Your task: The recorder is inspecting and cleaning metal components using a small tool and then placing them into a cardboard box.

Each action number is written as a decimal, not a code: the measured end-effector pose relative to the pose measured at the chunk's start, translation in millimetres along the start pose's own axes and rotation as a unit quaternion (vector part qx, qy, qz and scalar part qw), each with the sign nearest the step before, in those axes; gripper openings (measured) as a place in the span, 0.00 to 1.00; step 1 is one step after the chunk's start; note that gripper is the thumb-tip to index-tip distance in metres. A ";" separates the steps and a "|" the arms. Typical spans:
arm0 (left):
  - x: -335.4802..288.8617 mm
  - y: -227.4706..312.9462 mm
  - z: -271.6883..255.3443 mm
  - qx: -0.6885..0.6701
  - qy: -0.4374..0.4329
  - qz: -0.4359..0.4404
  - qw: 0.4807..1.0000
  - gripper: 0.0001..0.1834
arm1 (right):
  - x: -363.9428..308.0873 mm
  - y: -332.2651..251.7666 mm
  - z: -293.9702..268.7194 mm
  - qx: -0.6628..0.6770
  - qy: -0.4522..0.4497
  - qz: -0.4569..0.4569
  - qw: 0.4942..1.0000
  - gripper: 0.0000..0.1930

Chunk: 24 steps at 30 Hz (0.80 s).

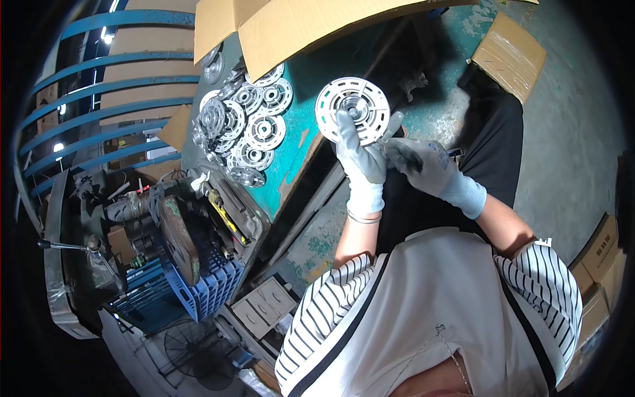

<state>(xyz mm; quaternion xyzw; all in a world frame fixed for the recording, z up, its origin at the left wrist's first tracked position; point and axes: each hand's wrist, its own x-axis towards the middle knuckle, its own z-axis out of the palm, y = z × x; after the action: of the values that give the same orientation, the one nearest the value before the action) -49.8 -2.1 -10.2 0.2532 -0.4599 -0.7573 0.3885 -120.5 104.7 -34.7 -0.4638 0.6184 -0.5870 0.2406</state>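
A round, slotted metal disc [360, 106] with a raised hub is held up in front of me, its face tilted toward me. My left hand [362, 162], in a pale grey work glove, grips the disc's lower part with the thumb on its face and fingers behind. My right hand [430, 169], gloved the same way, is just right of and below the disc, its fingers curled together close to the left hand. What those fingers hold, if anything, is hidden. A heap of similar metal discs [256, 134] lies on the green tabletop [299, 139] to the left.
An open cardboard box [297, 30] stands at the table's far side. A machine with a lever handle [63, 245], a blue plastic crate [208, 291] and a yellow tool [226, 216] are at left. Below them are a drawer cabinet [264, 306] and a fan [198, 351]. Cartons [595, 264] stand at right.
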 end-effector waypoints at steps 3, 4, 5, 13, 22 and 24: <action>3.9 -4.4 -3.1 -0.047 0.008 -0.021 0.999 0.22 | 1.5 -1.1 -4.1 -0.046 -0.043 0.048 0.997 0.11; 3.8 -7.7 -9.0 -0.017 -0.010 -0.016 1.000 0.23 | 1.3 -0.4 -3.9 -0.047 -0.043 0.049 0.997 0.11; 3.1 -5.7 -8.6 0.014 -0.027 -0.011 0.999 0.24 | 0.5 -0.2 -2.3 -0.022 -0.032 0.042 0.998 0.11; 2.7 -3.3 1.1 -0.054 0.012 -0.003 0.998 0.25 | -11.7 15.7 10.2 0.045 0.025 0.074 0.996 0.16; -0.4 -13.5 -4.2 -0.028 0.028 0.002 0.999 0.24 | -10.5 5.7 6.6 -0.165 0.025 -0.014 0.986 0.15; 1.0 -17.4 -12.4 0.219 0.001 0.108 0.970 0.19 | -14.2 8.4 8.0 0.017 0.044 0.095 0.994 0.16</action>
<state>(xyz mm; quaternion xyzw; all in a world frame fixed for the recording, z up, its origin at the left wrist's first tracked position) -47.4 -4.3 -31.4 0.2817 -0.6388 -0.5912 0.4038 -109.8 111.8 -47.7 -0.3727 0.6597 -0.5916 0.2755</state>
